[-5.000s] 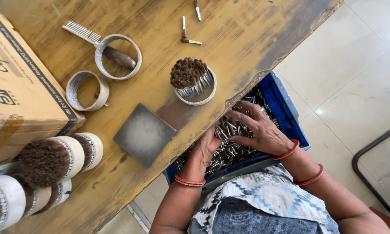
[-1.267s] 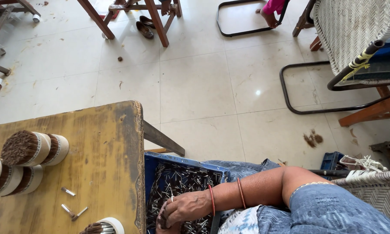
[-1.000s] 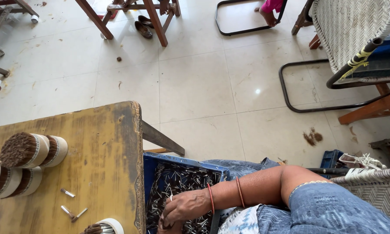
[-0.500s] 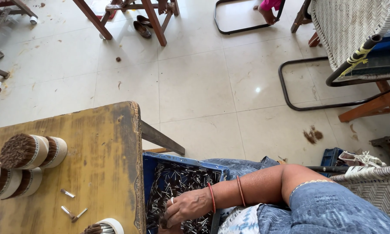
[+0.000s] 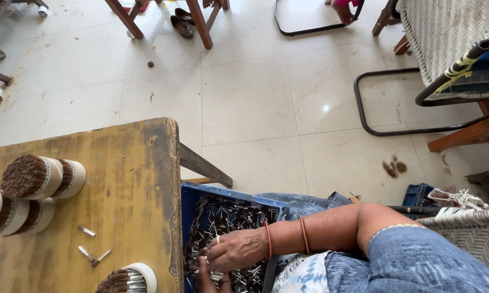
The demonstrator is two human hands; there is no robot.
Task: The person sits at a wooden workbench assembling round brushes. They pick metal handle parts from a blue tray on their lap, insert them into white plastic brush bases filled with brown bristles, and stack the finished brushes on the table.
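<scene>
Metal ferrules [image 5: 228, 217] fill blue crate [image 5: 193, 198], which sits on the lap against the edge of yellow wooden table [image 5: 119, 179]. Right hand [image 5: 236, 250] is in the crate, fingers curled into the pile, grasp unclear. Left hand [image 5: 205, 279] is mostly cut off at frame bottom; can't tell finger state. Bristle bundles [image 5: 32, 176] lie on table left.

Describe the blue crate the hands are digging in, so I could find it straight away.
Start at the worn yellow wooden table on the left. Tucked against its right edge, on the seated person's lap, sits the blue crate. Unlike anything nearby, it is heaped with small shiny metal pins, and the right hand rests in them.
</scene>
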